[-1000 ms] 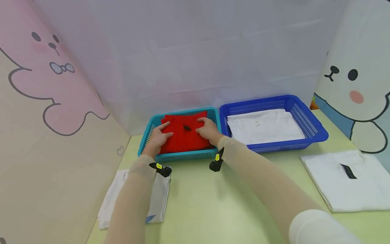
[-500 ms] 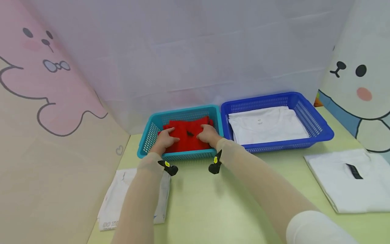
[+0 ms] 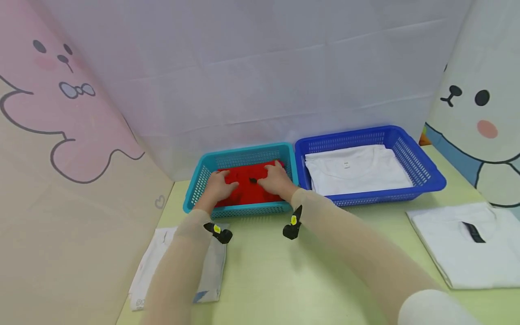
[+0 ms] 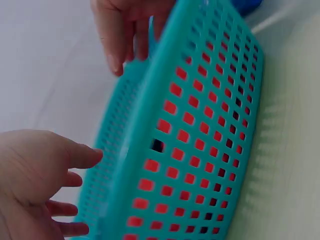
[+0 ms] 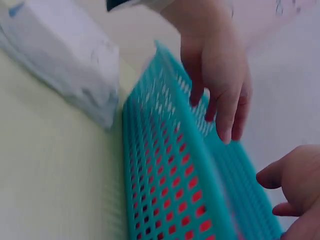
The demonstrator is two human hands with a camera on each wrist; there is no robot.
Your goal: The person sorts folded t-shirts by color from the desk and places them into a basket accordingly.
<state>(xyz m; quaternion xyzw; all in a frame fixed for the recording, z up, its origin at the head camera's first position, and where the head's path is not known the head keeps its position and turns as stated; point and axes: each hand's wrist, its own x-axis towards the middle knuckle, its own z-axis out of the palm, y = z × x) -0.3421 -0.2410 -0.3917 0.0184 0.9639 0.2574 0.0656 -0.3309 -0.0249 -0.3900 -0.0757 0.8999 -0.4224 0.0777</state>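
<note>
1. The rectangular teal plastic basket with perforated walls (image 3: 253,209) stands on the pale yellow-green tabletop (image 3: 292,280), and both bare hands reach in over its near side.
2. Inside that teal basket lies the red folded cloth garment with a small dark mark (image 3: 247,193), spread across the floor below the rim.
3. The left hand (image 3: 217,186) is over the left part of the basket, above the garment's left edge, fingers extended, thumb pointing inward; it grasps nothing.
4. The right hand (image 3: 277,179) is over the basket's right part, likewise released, its thumb beside the dark mark.
5. The middle of the red cloth lies between the two hands; whether any fingertips touch it, I can't tell from here.
6. Just right of the teal basket sits a larger blue plastic basket (image 3: 378,195) holding a white folded shirt (image 3: 357,174).
7. Nearer the person than the teal basket, a white folded garment with printed lettering (image 3: 213,266) lies to its left, partly behind the left forearm.
</note>
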